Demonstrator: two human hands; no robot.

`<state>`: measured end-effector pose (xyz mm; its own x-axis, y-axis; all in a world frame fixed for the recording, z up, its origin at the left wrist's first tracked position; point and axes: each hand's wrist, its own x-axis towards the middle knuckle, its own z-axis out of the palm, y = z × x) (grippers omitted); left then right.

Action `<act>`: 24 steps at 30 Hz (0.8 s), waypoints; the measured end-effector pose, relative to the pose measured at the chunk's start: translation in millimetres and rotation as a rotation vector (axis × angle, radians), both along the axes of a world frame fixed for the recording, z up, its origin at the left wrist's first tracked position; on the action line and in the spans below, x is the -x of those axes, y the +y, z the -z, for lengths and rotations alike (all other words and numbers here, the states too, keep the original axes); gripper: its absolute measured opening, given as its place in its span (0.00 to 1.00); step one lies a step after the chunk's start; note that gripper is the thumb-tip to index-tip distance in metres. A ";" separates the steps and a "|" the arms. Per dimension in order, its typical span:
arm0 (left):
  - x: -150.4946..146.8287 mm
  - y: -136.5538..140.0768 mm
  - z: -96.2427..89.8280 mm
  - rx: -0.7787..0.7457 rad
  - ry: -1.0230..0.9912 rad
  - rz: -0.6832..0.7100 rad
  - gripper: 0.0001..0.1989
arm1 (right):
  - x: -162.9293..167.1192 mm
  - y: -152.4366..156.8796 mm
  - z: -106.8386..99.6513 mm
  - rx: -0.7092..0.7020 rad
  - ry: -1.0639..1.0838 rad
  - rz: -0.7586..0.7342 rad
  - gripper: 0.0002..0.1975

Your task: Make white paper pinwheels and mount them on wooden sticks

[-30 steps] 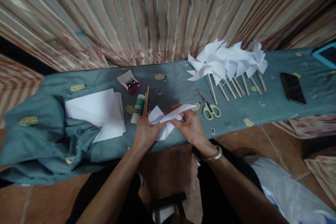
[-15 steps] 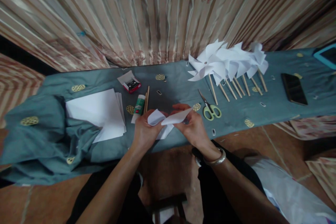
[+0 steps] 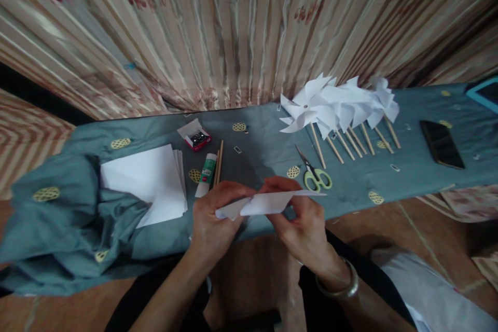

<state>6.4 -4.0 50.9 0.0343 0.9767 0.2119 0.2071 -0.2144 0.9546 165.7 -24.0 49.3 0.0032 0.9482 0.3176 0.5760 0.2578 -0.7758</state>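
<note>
Head view, from the left: a stack of white paper (image 3: pixel 142 168) lies flat on the cloth-covered tabletop (image 3: pixel 268 150), partly under bunched cloth, and looks not yet worked. Next comes a small box (image 3: pixel 200 140), its lid up, with shiny dark bits inside, too small to name for sure. Near it lie a glue stick (image 3: pixel 206 174) and a few loose sticks (image 3: pixel 220 166) that carry no paper, so these seem to be unused parts. Above the near edge of the tabletop, the left hand (image 3: pixel 216 225) grasps one end of a folded piece of paper (image 3: pixel 268 205) between its fingers, and the right hand (image 3: pixel 306 228) grips the other side, fingers behind and thumb below. This piece is seen almost edge-on, so its blades cannot be counted; no stick shows on it, and I judge it partly shaped and not yet mounted. Farther right, scissors (image 3: pixel 313 171) lie on the cloth, touched by neither hand. Beyond them, a row of paper pinwheels (image 3: pixel 330 104) overlaps, wooden handles (image 3: pixel 318 146) pointing toward the person; these look finished, though their exact number is hard to tell. Rightmost lie a phone (image 3: pixel 441 144) and a blue-edged device (image 3: pixel 487 94).
</note>
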 end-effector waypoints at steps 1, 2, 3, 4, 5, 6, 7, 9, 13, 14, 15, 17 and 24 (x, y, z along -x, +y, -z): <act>0.0 -0.3 -1.2 0.008 0.011 -0.004 0.05 | 0.1 -0.4 -1.0 -0.014 -0.009 0.001 0.09; 0.0 -0.5 -2.3 0.016 0.022 -0.008 0.06 | 0.2 -0.6 -2.0 -0.026 -0.015 -0.001 0.09; 0.1 -0.6 -3.3 0.026 0.036 -0.009 0.07 | 0.3 -0.8 -3.0 -0.035 -0.019 -0.006 0.09; 0.3 -0.7 -4.2 0.033 0.049 -0.010 0.08 | 0.5 -1.0 -4.1 -0.043 -0.024 -0.011 0.10; 0.5 -0.7 -5.1 0.038 0.062 -0.006 0.08 | 0.5 -1.2 -5.2 -0.052 -0.030 -0.013 0.10; 0.8 -0.8 -5.8 0.038 0.072 0.000 0.08 | 0.4 -1.5 -6.2 -0.062 -0.035 -0.016 0.10; 1.2 -0.9 -6.4 0.033 0.080 0.008 0.08 | 0.0 -1.9 -7.2 -0.072 -0.043 -0.019 0.11; 2.5 -1.4 -7.2 0.013 0.094 0.022 0.08 | -1.6 -3.0 -9.1 -0.094 -0.059 -0.041 0.11; 7.1 -3.9 -6.1 -0.011 0.111 0.052 0.07 | -6.6 -5.8 -13.1 -0.177 -0.055 -0.150 0.16; 8.5 -4.7 -5.3 -0.016 0.114 0.063 0.08 | -7.7 -6.5 -14.3 -0.195 -0.056 -0.172 0.17; 9.8 -5.6 -4.4 -0.026 0.117 0.078 0.08 | -8.6 -7.1 -15.4 -0.209 -0.060 -0.187 0.17; 12.0 -7.0 -2.8 -0.040 0.130 0.107 0.09 | -9.8 -7.9 -17.6 -0.219 -0.064 -0.206 0.16; 13.5 -7.6 -7.7 -0.099 0.149 0.130 0.08 | -11.1 -7.9 -21.9 -0.226 -0.044 -0.230 0.15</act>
